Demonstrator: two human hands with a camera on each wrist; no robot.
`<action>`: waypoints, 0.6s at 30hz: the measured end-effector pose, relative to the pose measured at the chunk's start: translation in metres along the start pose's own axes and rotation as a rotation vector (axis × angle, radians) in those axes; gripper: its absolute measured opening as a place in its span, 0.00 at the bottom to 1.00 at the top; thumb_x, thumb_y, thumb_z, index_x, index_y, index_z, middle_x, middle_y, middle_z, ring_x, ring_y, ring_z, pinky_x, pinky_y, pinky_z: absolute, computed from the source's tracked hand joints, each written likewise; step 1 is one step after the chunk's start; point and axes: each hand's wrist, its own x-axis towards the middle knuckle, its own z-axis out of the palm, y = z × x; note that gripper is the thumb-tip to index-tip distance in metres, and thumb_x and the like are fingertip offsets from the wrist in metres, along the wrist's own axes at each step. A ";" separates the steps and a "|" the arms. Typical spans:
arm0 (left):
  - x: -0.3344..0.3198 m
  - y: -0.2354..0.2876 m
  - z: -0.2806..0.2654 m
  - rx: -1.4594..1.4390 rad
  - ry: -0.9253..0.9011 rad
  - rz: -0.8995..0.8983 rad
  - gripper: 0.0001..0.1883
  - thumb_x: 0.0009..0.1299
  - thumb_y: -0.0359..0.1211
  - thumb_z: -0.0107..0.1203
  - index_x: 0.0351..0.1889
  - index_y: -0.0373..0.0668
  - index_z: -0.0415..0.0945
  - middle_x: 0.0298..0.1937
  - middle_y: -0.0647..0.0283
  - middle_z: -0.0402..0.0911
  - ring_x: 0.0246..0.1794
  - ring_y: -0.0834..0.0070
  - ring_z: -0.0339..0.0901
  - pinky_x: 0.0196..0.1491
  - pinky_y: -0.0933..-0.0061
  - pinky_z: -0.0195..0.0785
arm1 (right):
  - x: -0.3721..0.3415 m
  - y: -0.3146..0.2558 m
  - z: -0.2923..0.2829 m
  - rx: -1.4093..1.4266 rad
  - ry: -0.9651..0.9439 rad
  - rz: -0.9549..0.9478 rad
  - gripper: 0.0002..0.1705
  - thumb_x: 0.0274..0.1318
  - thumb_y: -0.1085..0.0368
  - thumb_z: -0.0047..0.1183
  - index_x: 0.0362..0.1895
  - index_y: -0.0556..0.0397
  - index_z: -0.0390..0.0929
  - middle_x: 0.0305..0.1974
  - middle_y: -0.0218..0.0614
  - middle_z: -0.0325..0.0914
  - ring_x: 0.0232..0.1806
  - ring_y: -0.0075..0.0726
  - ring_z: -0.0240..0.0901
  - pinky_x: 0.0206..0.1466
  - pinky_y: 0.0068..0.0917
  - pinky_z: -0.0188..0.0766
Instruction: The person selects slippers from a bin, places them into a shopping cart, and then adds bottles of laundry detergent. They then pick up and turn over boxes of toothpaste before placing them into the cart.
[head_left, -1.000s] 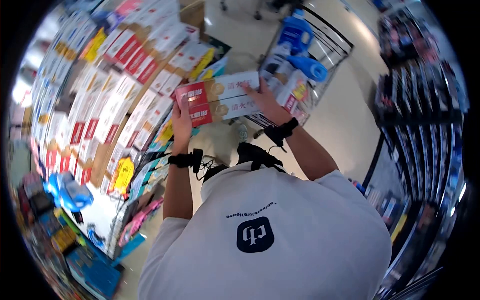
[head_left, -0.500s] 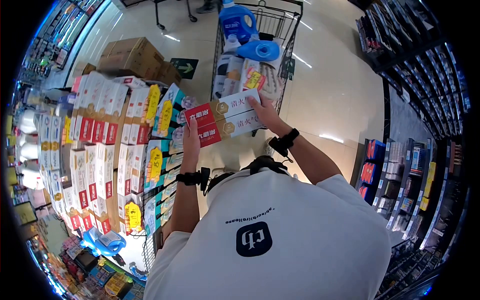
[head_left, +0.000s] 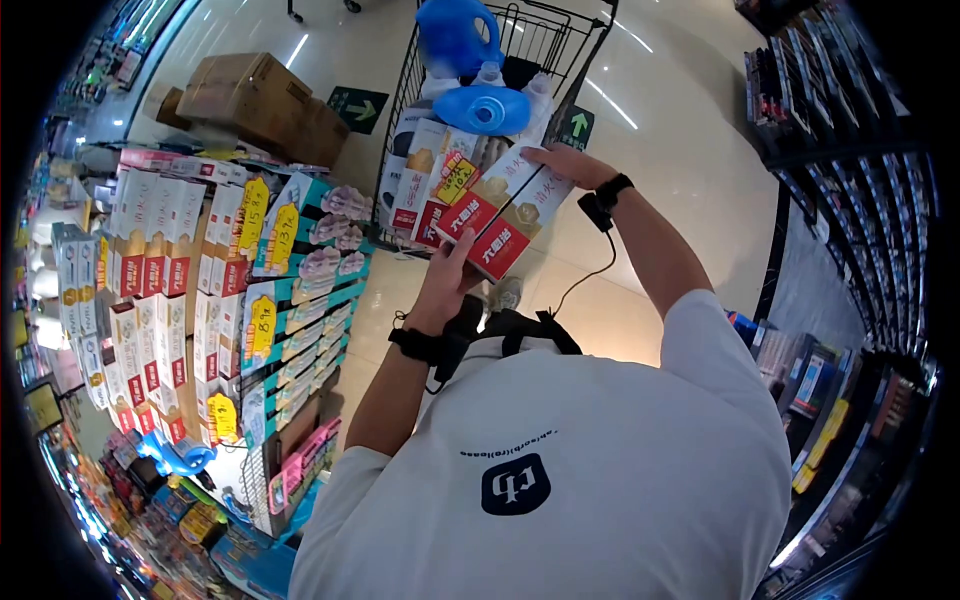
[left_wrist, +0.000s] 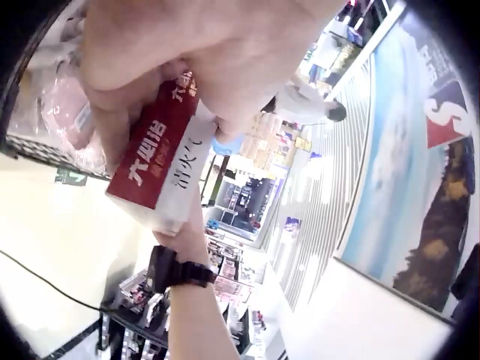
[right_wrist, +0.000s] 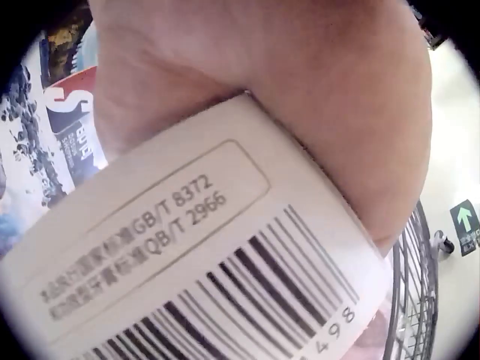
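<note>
Head camera, and nearest of all is the white shirt (head_left: pixel 590 410) with its dark logo, both arms stretching away from it, a black wrist strap (head_left: pixel 613 190) on the right and its twin on the left. Straight out to the hands, and both are occupied! Left hand (head_left: pixel 447 283) grips the red end of two red-and-white boxes (head_left: pixel 520 215), thumb on top; right hand (head_left: pixel 568 166) has the white end, most of its fingers hidden. Side by side they go, slanting between the two hands, a barcode (right_wrist: pixel 247 292) looming large for the right wrist camera.

Just beyond, the wire shopping cart (head_left: pixel 535 25), its near end partly covered by the pair; whether they touch the load, no telling from this angle. Inside: more red-and-white cartons (head_left: pixel 418 180), a yellow price tag (head_left: pixel 457 180) among them, a blue bottle (head_left: pixel 480 110) on its side, opening facing us, and a blue jug (head_left: pixel 450 40) behind.

Over on the left, stacked boxes (head_left: pixel 150 240) line a display dotted with yellow tags; past them, brown cardboard cartons (head_left: pixel 250 95) on the shiny floor, beside a green arrow sign (head_left: pixel 357 108).
</note>
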 end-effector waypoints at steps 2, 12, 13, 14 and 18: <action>0.013 -0.005 0.007 -0.086 0.044 0.041 0.21 0.70 0.39 0.56 0.57 0.44 0.63 0.48 0.62 0.78 0.45 0.72 0.79 0.45 0.68 0.78 | 0.018 -0.009 -0.005 0.050 -0.092 0.020 0.39 0.53 0.35 0.55 0.51 0.60 0.77 0.42 0.39 0.81 0.37 0.34 0.80 0.42 0.27 0.76; 0.027 -0.033 0.025 -0.146 0.188 0.137 0.22 0.70 0.37 0.56 0.57 0.42 0.62 0.51 0.61 0.76 0.48 0.72 0.78 0.50 0.68 0.75 | 0.085 -0.003 0.003 -0.093 -0.314 -0.051 0.41 0.55 0.35 0.52 0.62 0.52 0.69 0.51 0.41 0.77 0.49 0.38 0.75 0.53 0.31 0.71; 0.030 -0.032 0.025 -0.159 0.227 0.142 0.21 0.70 0.36 0.57 0.57 0.41 0.63 0.49 0.61 0.76 0.46 0.73 0.79 0.47 0.70 0.77 | 0.087 0.000 0.003 -0.084 -0.257 -0.118 0.41 0.55 0.36 0.54 0.62 0.53 0.69 0.52 0.41 0.76 0.52 0.38 0.73 0.55 0.31 0.69; 0.034 -0.032 0.027 -0.176 0.269 0.151 0.21 0.70 0.35 0.57 0.56 0.39 0.64 0.48 0.61 0.76 0.44 0.73 0.79 0.44 0.72 0.78 | 0.091 -0.003 0.002 -0.074 -0.206 -0.188 0.41 0.55 0.37 0.55 0.62 0.53 0.69 0.54 0.41 0.75 0.54 0.39 0.72 0.57 0.32 0.68; 0.050 -0.034 0.045 -0.219 0.421 0.272 0.19 0.69 0.35 0.58 0.53 0.38 0.67 0.45 0.61 0.77 0.40 0.74 0.80 0.39 0.73 0.79 | 0.115 0.018 -0.009 -0.056 -0.221 -0.291 0.38 0.53 0.41 0.59 0.61 0.54 0.70 0.51 0.39 0.76 0.51 0.35 0.72 0.53 0.29 0.69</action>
